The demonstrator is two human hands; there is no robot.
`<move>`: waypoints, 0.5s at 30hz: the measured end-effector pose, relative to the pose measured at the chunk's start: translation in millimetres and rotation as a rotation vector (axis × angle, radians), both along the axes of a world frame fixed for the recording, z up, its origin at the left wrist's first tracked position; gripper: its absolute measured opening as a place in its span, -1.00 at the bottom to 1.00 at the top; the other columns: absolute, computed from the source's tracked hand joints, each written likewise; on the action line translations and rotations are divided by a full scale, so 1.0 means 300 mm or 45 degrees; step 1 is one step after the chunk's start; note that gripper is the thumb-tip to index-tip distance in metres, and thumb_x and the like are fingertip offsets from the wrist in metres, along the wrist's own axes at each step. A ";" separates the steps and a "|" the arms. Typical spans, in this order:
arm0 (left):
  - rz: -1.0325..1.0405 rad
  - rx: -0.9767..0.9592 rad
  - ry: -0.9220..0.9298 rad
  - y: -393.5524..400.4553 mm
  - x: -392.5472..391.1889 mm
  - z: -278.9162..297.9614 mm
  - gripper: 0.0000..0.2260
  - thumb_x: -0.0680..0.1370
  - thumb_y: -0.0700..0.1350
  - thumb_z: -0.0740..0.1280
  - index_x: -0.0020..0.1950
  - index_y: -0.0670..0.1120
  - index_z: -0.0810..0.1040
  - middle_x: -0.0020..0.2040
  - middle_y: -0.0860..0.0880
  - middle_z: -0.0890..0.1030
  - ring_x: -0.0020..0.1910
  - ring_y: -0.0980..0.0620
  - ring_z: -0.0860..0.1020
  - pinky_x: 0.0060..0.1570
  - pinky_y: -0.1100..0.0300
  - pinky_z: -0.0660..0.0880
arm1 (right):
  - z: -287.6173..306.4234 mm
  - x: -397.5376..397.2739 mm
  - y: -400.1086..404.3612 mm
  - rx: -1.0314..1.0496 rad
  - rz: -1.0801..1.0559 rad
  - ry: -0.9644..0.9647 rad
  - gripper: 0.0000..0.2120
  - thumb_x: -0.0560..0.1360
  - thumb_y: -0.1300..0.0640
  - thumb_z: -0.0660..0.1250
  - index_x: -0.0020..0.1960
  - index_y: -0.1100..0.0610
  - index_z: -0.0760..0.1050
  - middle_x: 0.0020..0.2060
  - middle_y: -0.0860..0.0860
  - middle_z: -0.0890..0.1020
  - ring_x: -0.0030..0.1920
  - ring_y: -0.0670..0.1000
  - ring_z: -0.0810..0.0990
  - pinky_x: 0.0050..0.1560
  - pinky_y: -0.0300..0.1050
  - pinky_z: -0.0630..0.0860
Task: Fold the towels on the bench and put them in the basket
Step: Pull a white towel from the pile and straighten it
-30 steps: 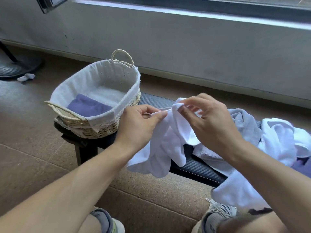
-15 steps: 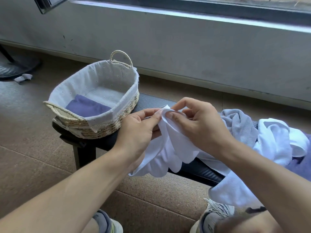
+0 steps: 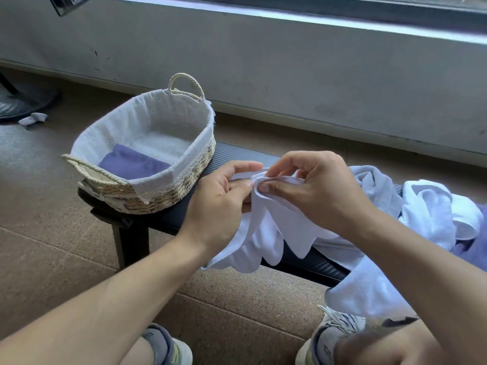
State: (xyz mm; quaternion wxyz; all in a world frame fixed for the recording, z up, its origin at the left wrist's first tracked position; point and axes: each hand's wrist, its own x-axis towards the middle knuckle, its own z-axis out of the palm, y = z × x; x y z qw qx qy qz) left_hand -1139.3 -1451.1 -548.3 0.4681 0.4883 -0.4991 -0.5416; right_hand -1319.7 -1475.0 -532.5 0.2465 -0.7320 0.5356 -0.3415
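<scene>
left hand (image 3: 218,204) + right hand (image 3: 313,191): fingers pinch 1 edge of white towel (image 3: 266,233), bunched, draping off tabletop (image 3: 237,156) | basket (image 3: 147,196) left, 1 purple towel (image 3: 131,164) inside | risk: wrong corner found, skewed fold; hanging cloth slips to floor

Crumpled white towel (image 3: 266,233) droops over bench (image 3: 232,156) beside lined basket (image 3: 184,177).

This looks like a lived-in room of a home, by a window. A long grey window ledge (image 3: 290,19) runs above a scuffed grey wall (image 3: 263,75), and the floor is speckled brown cork-like tile (image 3: 39,206). A woven straw basket with a white cloth liner (image 3: 184,177) sits on a low black bench (image 3: 232,159) beside loose crumpled white and grey towels (image 3: 421,204).
</scene>
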 end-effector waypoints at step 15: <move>-0.045 0.104 0.098 -0.002 -0.005 -0.015 -0.82 0.56 -0.20 0.42 0.14 -0.17 0.70 0.00 -0.15 0.74 0.05 -0.09 0.71 0.17 -0.04 0.62 | -0.009 0.004 0.003 0.041 -0.007 0.019 -0.82 0.37 -0.18 0.56 -0.22 -0.12 0.63 -0.33 -0.19 0.65 -0.40 -0.17 0.51 -0.37 -0.25 0.32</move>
